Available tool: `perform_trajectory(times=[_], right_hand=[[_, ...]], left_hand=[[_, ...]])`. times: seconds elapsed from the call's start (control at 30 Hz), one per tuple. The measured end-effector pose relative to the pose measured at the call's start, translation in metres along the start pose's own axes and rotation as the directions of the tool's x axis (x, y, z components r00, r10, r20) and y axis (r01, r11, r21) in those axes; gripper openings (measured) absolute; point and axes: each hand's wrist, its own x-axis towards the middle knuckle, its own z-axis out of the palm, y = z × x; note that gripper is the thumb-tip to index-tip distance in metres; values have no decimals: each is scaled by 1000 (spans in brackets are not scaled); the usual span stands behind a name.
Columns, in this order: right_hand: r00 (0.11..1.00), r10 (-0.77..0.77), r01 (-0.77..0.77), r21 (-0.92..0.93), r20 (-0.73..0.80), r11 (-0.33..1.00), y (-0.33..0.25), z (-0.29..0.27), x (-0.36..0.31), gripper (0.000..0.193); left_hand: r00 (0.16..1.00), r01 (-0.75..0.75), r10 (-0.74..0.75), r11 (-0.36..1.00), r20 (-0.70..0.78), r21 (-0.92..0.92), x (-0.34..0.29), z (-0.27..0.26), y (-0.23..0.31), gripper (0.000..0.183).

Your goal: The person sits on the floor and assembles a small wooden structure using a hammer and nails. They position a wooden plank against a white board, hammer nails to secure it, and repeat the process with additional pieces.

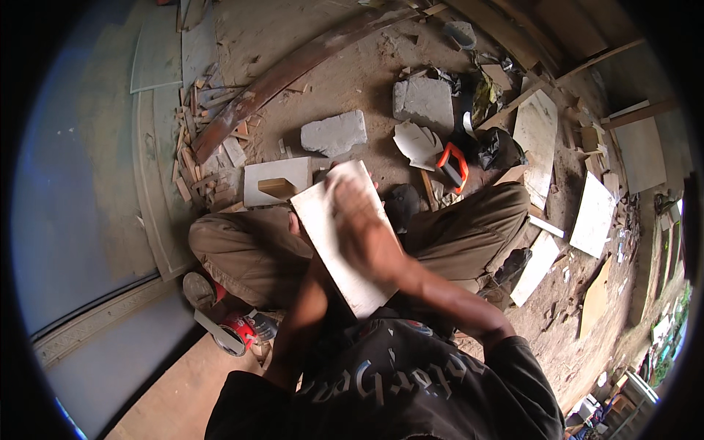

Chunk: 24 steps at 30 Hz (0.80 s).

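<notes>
Head view: half-hidden left hand (295, 224) clasps white board (334, 253); right hand (357, 220) (blurred, hold unclear) atop.

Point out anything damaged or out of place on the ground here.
The white piece beside the orange-handled tool looks broken: its edge is jagged. Wood scraps lie strewn untidily around the long beam.

Rectangular board (330, 240): flat, thin, white-faced, brownish smudging toward far end; brownish edge along right side. Held at centre of view, white face up, long axis slanting from far left to near right; mid-face partly covered.
</notes>
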Motion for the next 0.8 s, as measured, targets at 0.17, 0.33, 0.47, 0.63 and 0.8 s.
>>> perform_trajectory(times=[0.17, 0.33, 0.47, 0.63, 0.8], right_hand=[[997, -52, 45, 112, 61, 993, -19, -1, 10, 57], [945, -121, 113, 46, 303, 993, -33, -1, -31, 59], [920, -42, 20, 61, 389, 998, -20, -13, -71, 62], [989, 3, -9, 36, 148, 999, 7, -1, 18, 54], [923, -123, 150, -47, 364, 988, -1, -4, -42, 57]], left_hand=[[993, -114, 111, 985, 36, 130, -10, -52, 3, 76], [905, -119, 104, 993, 414, 10, -5, -21, 10, 109], [972, -121, 120, 993, 202, -7, -3, -13, 3, 109], [976, -173, 217, 811, 13, -559, -15, 10, -20, 102], [973, -193, 201, 978, 114, -74, -9, -18, 2, 107]])
